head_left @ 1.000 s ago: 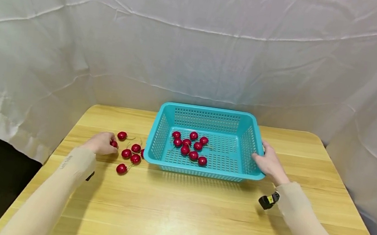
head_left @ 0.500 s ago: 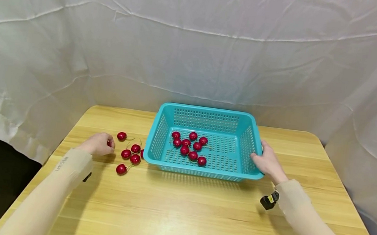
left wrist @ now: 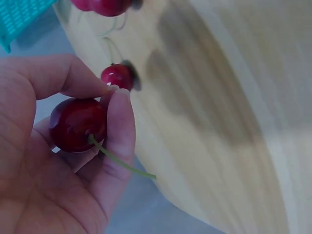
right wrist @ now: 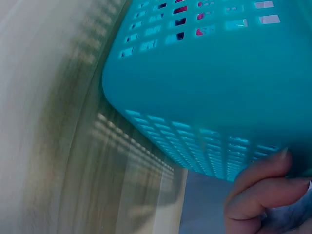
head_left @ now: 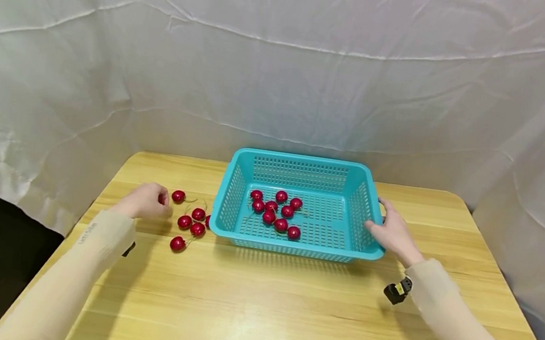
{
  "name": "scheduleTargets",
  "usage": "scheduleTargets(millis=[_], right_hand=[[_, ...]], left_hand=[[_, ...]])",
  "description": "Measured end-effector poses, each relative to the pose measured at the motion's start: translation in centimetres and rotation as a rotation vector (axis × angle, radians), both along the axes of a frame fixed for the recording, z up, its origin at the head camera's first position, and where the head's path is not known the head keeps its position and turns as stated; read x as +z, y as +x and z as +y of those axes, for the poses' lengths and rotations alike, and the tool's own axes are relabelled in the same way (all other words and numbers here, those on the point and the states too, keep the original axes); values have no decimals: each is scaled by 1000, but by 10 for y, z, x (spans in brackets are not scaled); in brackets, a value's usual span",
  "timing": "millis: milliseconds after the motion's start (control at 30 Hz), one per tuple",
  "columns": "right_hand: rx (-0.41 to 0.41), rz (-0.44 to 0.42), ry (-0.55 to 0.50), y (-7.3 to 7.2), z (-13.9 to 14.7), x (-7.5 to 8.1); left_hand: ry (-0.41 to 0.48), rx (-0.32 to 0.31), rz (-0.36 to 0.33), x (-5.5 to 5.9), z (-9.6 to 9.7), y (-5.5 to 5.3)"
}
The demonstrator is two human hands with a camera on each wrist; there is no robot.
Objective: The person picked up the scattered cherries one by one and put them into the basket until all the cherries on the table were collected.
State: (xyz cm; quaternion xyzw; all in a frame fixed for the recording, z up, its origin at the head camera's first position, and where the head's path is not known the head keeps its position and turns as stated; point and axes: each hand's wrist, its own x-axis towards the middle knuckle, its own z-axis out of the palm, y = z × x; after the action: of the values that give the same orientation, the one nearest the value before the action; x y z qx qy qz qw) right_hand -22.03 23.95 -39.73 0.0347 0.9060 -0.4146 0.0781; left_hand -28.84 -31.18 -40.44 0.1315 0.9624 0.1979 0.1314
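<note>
In the left wrist view my left hand (left wrist: pixel 58 161) curls round a dark red cherry (left wrist: pixel 75 124) with a green stem; thumb and forefinger tips meet beside it. From the head view that cherry is hidden inside the left hand (head_left: pixel 146 201), which is left of the loose cherries on the table, such as this one (head_left: pixel 197 229). My right hand (head_left: pixel 393 232) grips the right rim of a turquoise plastic basket (head_left: pixel 295 246). Several cherries (head_left: pixel 281 225) lie on the basket's floor, mostly toward its left half. The right wrist view shows curled fingers (right wrist: pixel 265 190) at the basket's edge.
The basket stands on a light wooden table (head_left: pixel 244 304), near its back edge. A pale cloth (head_left: pixel 284 79) hangs behind and at both sides. One loose cherry is partly hidden by the basket's left edge.
One second ago a cherry showed at my left fingertips; now the hand encloses it and sits slightly farther back. My right hand keeps its grip on the basket rim.
</note>
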Motion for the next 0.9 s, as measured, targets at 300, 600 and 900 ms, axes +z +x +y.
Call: scheduleTargets(millis=[300,600,900], right_hand=[[32,72,49,8,1,1],[30,152,133,11,-2,-3],[34,179,199,11,-3,-4]], left_hand=[[-8,-23,25,17,4,-7],[12,-56,99,41,20,-19],[20,-62,102,71,59,-29]])
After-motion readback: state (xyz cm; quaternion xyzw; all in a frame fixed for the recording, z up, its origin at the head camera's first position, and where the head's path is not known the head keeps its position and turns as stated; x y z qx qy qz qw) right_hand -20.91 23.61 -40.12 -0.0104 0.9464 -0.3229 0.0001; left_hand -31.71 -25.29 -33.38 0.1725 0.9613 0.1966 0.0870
